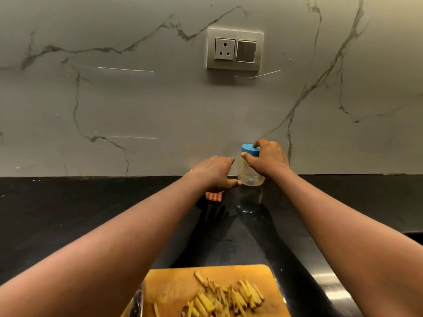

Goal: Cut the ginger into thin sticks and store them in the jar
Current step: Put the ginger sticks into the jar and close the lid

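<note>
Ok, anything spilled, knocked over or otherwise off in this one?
Nothing stands out. The visible ginger sticks lie on the cutting board, none on the counter. The jar is at the back, lid on, gripped by the right hand; the left hand is beside it.

Glossy black counter (68,225); wooden board (174,280)

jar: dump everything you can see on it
The jar is small and rounded, of clear, plastic-looking material, with a blue lid on. It looks empty. It is slightly tilted at the back of the black counter; whether its base rests there or is lifted is unclear. The right hand grips its top, fingers over the lid, thumb just below it. The left hand is open at its left side, thumb near its base.
</note>
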The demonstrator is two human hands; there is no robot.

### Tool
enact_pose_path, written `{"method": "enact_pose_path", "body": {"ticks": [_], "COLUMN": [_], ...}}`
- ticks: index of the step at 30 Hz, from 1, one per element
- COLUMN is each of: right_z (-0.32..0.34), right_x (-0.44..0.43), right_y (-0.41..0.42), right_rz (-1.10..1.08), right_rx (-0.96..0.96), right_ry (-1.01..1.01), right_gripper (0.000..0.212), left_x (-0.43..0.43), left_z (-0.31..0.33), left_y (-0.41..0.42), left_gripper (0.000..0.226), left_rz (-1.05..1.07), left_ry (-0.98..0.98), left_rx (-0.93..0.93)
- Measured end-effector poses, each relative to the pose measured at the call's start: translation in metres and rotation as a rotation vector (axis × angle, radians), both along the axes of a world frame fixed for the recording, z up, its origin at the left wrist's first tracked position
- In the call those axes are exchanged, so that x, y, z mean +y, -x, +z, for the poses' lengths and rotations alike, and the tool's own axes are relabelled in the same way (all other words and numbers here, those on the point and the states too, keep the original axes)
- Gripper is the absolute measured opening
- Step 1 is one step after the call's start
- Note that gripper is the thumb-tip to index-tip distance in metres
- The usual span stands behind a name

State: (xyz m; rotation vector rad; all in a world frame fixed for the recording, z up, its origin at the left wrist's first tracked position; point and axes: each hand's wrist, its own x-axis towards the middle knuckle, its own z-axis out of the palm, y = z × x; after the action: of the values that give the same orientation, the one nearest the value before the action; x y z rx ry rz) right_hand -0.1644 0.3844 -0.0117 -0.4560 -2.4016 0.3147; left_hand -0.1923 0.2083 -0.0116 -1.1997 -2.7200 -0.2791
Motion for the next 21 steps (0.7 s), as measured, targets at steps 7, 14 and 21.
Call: {"method": "enact_pose_path", "body": {"ticks": [7, 14, 21], "right_z": [0.016, 0.046, 0.037], "right_x": [-0.015, -0.085, -0.166], "right_y": [-0.012, -0.089, -0.125], "right_rz": [-0.030, 0.170, 0.364], "right_rx": [-0.003, 0.020, -0.109], "right_ry": [0.089, 0.145, 0.071], "right_gripper": [0.050, 0.050, 0.054], "left_x": [-0.010, -0.082, -0.145], "left_z": [-0.002, -0.006, -0.027], "left_y": [-0.006, -0.062, -0.094], "left_gripper": [0.079, 0.084, 0.075], "left_rz": [0.020, -0.090, 0.002], "left_ry": [-0.043, -0.475, -0.695], "left_rx": [-0.070, -0.349, -0.485]}}
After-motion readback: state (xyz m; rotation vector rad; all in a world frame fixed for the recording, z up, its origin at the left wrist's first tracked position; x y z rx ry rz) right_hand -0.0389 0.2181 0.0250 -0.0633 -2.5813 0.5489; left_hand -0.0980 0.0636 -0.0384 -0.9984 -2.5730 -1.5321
